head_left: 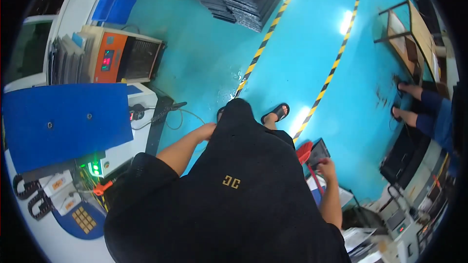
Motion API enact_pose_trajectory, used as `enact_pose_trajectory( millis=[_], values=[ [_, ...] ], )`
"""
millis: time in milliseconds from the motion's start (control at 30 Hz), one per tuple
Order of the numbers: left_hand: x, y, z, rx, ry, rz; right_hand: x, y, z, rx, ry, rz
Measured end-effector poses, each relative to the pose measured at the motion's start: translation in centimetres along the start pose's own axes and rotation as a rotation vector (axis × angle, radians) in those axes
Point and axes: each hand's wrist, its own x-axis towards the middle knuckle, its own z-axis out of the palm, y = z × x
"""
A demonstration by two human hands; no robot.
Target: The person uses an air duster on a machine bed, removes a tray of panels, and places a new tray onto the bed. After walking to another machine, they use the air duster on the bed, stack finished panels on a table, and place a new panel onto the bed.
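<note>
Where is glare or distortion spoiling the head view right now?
Head view: ceiling lights glare off the glossy teal floor, brightest beside the striped tape lines; fisheye bends those lines and darkens the rim; the right hand on a dark panel is sharp, but the papers at lower right look smeared.

I see a small red display (106,61) glowing on the orange machine panel (108,58) upper left, and a yellow keypad label (84,219) on the blue panel, lower left.
</note>
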Motion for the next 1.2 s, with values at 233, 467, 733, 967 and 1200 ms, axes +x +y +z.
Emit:
enact_pose_trajectory(
  millis=[233, 467, 733, 967, 1200],
  values=[
    [-1.5, 14.9, 5.4, -0.135, 0.134, 0.065, 10.6, -23.2, -17.9, -0.106, 0.212, -0.25],
    [5.1, 31.0, 5.5, -0.246, -0.034, 0.034, 23.6, -32.8, -23.5, -0.408, 0.13, -0.364],
    [8.0, 64.7, -3.5, -0.303, 0.01, 0.328, 27.1, -36.9, -32.5, -0.219, -0.143, -0.075],
    [12.8, 91.0, -4.5, 0.08, 0.105, 0.665, 43.9, -37.6, -37.7, -0.324, -0.134, -0.21],
    [17.4, 103.0, 1.3, 0.097, -0.069, 0.039, 50.3, -70.1, -57.3, 0.021, -0.014, 0.008]
  ],
)
